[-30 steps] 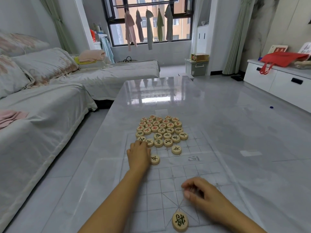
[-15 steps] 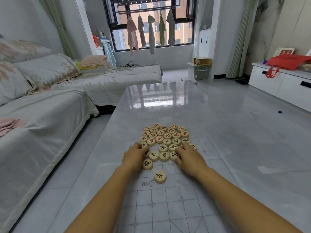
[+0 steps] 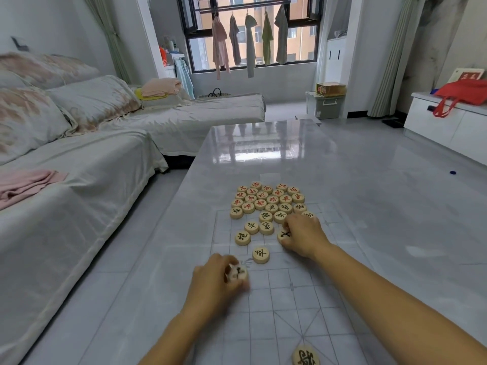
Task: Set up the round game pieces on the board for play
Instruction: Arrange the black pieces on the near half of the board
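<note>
A clear gridded board sheet lies on the glossy grey table. Several round wooden pieces with red or black characters sit in a cluster at the board's far end. My left hand grips one black-marked piece just above the board, blurred by motion. My right hand pinches another black-marked piece at the cluster's near edge. Two loose black pieces lie between the hands and to the left. One black piece sits alone near the board's near edge.
A sofa with a pale cover runs along the left, close to the table's left edge. A white cabinet with a red bag stands at the right. Grey floor lies right of the table.
My left hand has pulled back toward me from the cluster with a piece in its fingers. My right hand stays at the cluster's near edge, now pinching a piece.
</note>
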`<state>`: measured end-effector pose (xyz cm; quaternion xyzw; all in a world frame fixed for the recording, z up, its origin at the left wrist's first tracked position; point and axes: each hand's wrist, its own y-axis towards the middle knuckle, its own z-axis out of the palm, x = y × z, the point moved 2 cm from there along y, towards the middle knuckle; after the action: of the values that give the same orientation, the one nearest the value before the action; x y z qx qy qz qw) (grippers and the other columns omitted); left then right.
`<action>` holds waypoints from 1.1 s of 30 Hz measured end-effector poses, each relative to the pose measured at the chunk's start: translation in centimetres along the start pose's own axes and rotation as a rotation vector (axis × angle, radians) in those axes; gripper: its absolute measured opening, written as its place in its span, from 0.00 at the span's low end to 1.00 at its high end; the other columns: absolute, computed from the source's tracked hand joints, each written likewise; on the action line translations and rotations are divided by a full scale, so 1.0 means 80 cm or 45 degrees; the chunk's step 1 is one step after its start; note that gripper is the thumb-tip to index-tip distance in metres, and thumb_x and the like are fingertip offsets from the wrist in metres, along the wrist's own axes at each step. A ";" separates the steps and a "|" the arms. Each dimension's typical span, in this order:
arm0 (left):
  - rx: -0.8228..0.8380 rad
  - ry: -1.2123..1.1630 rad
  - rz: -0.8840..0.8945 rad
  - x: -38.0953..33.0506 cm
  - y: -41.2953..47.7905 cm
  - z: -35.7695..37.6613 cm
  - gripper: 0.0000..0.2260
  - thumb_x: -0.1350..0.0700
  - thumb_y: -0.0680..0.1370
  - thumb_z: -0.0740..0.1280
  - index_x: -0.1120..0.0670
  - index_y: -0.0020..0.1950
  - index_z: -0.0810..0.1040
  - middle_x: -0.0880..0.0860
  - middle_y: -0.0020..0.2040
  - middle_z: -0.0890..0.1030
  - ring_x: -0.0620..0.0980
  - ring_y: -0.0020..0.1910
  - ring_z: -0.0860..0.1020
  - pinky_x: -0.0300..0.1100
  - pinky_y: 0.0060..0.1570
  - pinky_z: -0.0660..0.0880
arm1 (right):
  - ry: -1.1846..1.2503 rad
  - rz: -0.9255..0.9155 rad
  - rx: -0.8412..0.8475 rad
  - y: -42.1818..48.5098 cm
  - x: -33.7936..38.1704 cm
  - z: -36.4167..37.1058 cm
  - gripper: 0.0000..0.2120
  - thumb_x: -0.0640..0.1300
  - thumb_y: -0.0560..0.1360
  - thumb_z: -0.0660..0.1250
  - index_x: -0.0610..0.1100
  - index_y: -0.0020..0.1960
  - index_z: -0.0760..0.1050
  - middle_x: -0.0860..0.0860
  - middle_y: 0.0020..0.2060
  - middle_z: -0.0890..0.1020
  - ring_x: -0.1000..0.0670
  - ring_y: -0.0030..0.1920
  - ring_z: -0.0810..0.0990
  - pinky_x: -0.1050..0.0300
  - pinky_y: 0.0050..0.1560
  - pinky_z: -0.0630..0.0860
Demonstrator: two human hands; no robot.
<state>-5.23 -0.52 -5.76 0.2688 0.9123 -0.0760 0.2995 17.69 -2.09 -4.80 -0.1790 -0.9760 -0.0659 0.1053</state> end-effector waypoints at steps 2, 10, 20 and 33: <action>0.044 0.013 0.048 -0.009 -0.046 0.014 0.17 0.42 0.67 0.70 0.43 0.53 0.75 0.41 0.47 0.73 0.47 0.50 0.74 0.42 0.55 0.72 | 0.139 -0.011 -0.117 -0.018 0.003 -0.015 0.16 0.50 0.72 0.64 0.46 0.58 0.71 0.47 0.57 0.75 0.45 0.57 0.73 0.50 0.60 0.65; 0.055 0.155 0.158 -0.019 -0.122 0.039 0.20 0.38 0.67 0.67 0.40 0.57 0.72 0.38 0.48 0.68 0.39 0.54 0.69 0.36 0.51 0.56 | 0.123 0.024 0.054 -0.218 -0.022 -0.016 0.16 0.65 0.71 0.61 0.53 0.47 0.70 0.56 0.43 0.72 0.55 0.43 0.71 0.60 0.40 0.65; 0.110 0.060 0.205 -0.025 -0.137 0.040 0.21 0.46 0.71 0.69 0.40 0.63 0.70 0.37 0.49 0.68 0.39 0.55 0.68 0.34 0.52 0.56 | 0.306 -0.141 0.154 -0.273 -0.037 -0.009 0.23 0.58 0.75 0.61 0.60 0.68 0.62 0.60 0.49 0.67 0.62 0.50 0.64 0.64 0.56 0.55; 0.150 0.059 0.230 -0.028 -0.138 0.045 0.19 0.46 0.73 0.67 0.38 0.63 0.69 0.33 0.47 0.64 0.37 0.52 0.65 0.33 0.51 0.53 | 0.352 -0.143 0.129 -0.280 -0.040 -0.007 0.14 0.61 0.70 0.66 0.60 0.49 0.64 0.64 0.45 0.68 0.67 0.49 0.65 0.70 0.52 0.58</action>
<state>-7.76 -11.93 -7.62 0.3688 0.8849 -0.0959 0.2678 12.62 -24.01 -7.05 -0.1077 -0.9627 -0.0466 0.2437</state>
